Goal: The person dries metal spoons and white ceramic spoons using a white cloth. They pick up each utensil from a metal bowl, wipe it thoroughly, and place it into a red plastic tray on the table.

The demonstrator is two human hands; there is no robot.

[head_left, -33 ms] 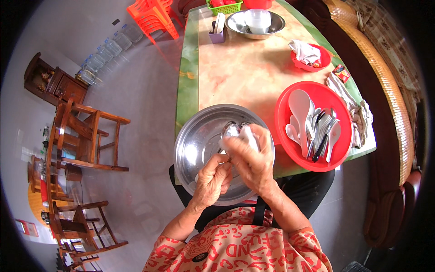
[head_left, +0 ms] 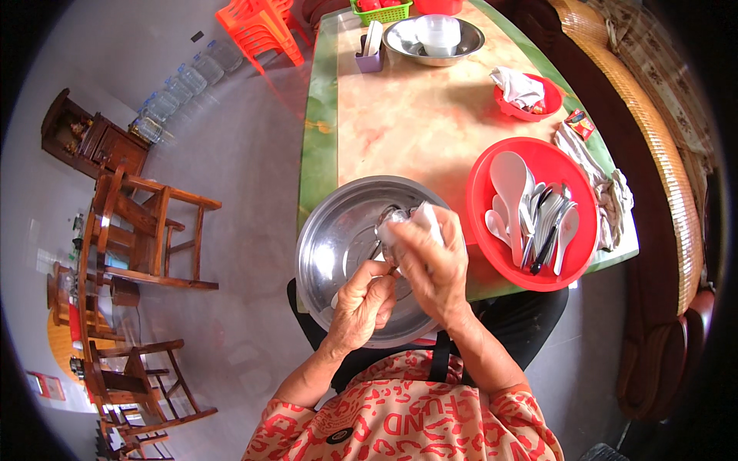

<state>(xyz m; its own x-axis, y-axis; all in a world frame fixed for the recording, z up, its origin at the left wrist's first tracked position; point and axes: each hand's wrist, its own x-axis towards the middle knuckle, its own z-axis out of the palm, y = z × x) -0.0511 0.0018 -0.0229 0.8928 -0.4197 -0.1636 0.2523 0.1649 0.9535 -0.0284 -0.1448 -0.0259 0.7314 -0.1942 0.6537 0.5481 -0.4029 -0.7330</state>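
Over a large, shiny steel basin (head_left: pixel 323 230), both of my hands work on a metal spoon (head_left: pixel 383 220). My left hand (head_left: pixel 360 306) is closed, pinching the handle between thumb and fingers. My right hand (head_left: pixel 440 269) is curled around a white cloth or tissue (head_left: pixel 427 220) and presses it against the spoon's rounded head. My fingers and the cloth cover part of the spoon. To the right of the basin, an oval red plastic tub (head_left: pixel 480 230) holds several spoons, a big white rice paddle (head_left: pixel 509 180) and other utensils with white or black handles.
Beyond, a smaller red basket (head_left: pixel 526 115) holds a white cloth. A crumpled cloth (head_left: pixel 613 207) lies along the table's right edge. Farther back are a purple holder (head_left: pixel 369 61), a steel bowl (head_left: pixel 400 48) with plastic containers, and a green basket (head_left: pixel 392 13). Wooden chairs (head_left: pixel 157 230) stand left.
My right hand and the white cloth have shifted slightly against the spoon's head, which now shows a little differently. My left hand stays nearly still on the handle.
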